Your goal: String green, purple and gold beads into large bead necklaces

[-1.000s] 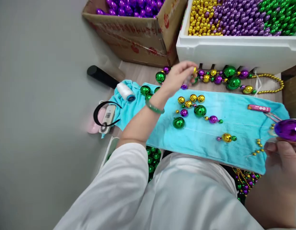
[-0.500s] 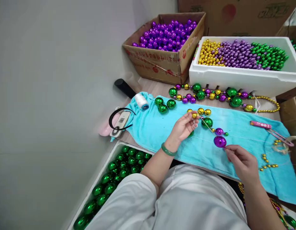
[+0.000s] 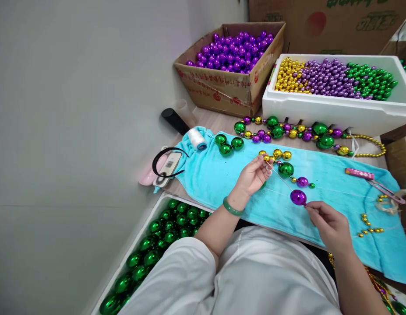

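Wall (image 3: 84, 109): plain grey, at left.
Turquoise towel (image 3: 209, 175): spread across the middle, 3 loose green balls (image 3: 226, 149) on it.
Rear carton (image 3: 294, 26): red disc, green lettering cut off.
Foam box (image 3: 321, 110): white, beads in 3 colours.
Smaller carton (image 3: 216, 89): red print, illegible.
Left hand (image 3: 252, 177): fingertips pinching a gold bead (image 3: 266, 158).
Right hand (image 3: 330, 225): fingertips closed on the purple ball's edge.
Purple ball (image 3: 298, 197): over the towel, between both hands.
Barcode label (image 3: 170, 164): unreadably small.

This is a bead-craft workspace, as the bead-filled cardboard box (image 3: 216, 89), white box (image 3: 334, 109) and thread spool (image 3: 196, 138) show
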`<state>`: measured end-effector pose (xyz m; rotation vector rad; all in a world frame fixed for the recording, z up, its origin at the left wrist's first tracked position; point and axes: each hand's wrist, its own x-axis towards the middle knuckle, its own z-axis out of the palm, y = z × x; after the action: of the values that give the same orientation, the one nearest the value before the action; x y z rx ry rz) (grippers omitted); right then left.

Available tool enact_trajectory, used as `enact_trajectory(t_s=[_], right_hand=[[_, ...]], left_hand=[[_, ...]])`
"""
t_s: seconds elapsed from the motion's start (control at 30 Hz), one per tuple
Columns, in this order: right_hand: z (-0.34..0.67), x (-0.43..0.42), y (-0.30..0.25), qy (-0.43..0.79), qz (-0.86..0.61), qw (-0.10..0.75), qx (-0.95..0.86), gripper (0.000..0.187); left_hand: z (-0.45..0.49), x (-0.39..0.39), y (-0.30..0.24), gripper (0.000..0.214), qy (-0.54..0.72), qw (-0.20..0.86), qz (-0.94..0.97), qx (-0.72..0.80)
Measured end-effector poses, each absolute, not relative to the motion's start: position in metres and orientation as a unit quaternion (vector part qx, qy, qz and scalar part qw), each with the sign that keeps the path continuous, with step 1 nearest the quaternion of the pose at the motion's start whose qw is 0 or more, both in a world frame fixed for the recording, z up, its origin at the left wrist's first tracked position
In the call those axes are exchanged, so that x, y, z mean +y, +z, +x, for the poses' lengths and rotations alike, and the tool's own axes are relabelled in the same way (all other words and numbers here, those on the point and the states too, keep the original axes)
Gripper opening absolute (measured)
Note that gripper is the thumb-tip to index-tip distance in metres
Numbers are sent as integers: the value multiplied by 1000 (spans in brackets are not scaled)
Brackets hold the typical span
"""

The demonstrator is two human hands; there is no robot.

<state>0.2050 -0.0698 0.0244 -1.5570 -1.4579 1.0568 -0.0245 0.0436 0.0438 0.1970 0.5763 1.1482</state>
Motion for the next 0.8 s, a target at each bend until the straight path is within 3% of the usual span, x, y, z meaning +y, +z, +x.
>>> enact_trajectory(t_s=[0.3,0.47,0.6,0.7,0.8], right_hand=[[207,-69,21,404,-611,369,-572,22],[206,-69,24,397,-623,366,-567,23],[207,-67,21,405,-621,365,-563,23],[206,-64,14,422,-614,384,-546,24],[203,-60,9,432,-615,418,-510,24]], left_hand=[[-23,40,46,8,560,769,118,284],[-21,40,47,20,568,735,163,332],[-15,34,45,42,578,667,274,383],[-11,29,43,57,508,679,380,369],[-20,38,40,51,425,597,553,397]])
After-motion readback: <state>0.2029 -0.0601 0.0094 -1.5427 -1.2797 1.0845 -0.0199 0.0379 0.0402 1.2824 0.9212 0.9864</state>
